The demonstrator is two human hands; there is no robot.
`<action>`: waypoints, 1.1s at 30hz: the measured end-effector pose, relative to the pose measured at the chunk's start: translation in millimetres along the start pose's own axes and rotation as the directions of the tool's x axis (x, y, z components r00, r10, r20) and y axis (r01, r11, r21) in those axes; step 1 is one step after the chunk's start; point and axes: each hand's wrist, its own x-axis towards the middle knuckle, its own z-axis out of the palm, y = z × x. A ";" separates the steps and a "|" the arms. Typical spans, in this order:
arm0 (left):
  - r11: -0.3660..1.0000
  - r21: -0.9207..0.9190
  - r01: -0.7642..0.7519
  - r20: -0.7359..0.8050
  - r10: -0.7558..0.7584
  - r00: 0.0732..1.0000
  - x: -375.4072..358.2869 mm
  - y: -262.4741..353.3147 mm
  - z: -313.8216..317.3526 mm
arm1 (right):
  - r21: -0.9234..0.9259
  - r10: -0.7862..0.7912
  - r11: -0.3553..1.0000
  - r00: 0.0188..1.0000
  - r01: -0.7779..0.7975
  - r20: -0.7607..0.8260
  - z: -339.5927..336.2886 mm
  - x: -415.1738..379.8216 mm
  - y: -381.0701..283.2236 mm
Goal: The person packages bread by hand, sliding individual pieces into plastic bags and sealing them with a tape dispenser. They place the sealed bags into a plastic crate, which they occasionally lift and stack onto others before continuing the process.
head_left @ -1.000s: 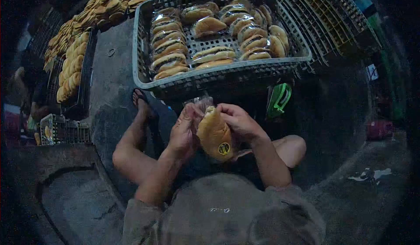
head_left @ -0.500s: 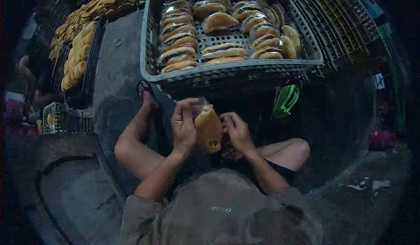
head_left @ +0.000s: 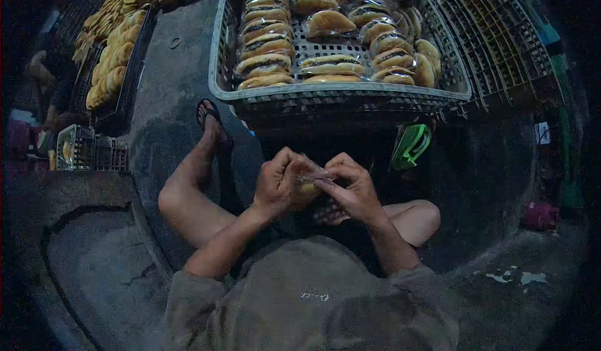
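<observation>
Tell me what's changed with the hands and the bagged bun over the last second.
The left hand and right hand have closed together around the bagged bun, pinching its plastic between the fingertips. A second ago the bun stood upright with its round sticker showing; now it is mostly hidden behind the hands. The grey crate of wrapped buns, the green object and the sandalled foot stayed put.

Clear-wrapped bun (head_left: 307, 180), mostly hidden, pinched between hands
</observation>
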 end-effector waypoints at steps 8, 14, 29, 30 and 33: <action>0.961 -0.111 0.255 0.448 -0.181 0.876 -1.4 -19.6 11.0 | -0.053 -0.256 0.966 0.966 0.254 -0.028 5.5 -14.0 -10.0; 0.962 -0.185 0.198 0.230 -0.154 0.961 -4.7 5.2 15.3 | -0.084 -0.033 0.996 0.997 0.027 -0.068 1.1 -21.2 -0.4; 0.999 0.026 -0.046 -0.045 0.047 0.998 -33.9 9.0 21.3 | 0.119 0.008 0.993 0.956 0.028 -0.293 18.1 -30.7 12.8; 0.999 0.024 -0.043 -0.042 0.044 0.998 -33.9 9.3 22.5 | 0.269 0.049 0.962 0.939 0.047 -0.341 19.4 -30.1 11.1; 0.998 -0.055 -0.010 -0.071 0.006 0.997 -30.4 12.4 23.8 | -0.015 -0.061 0.998 0.959 0.059 -0.277 10.9 -29.7 11.6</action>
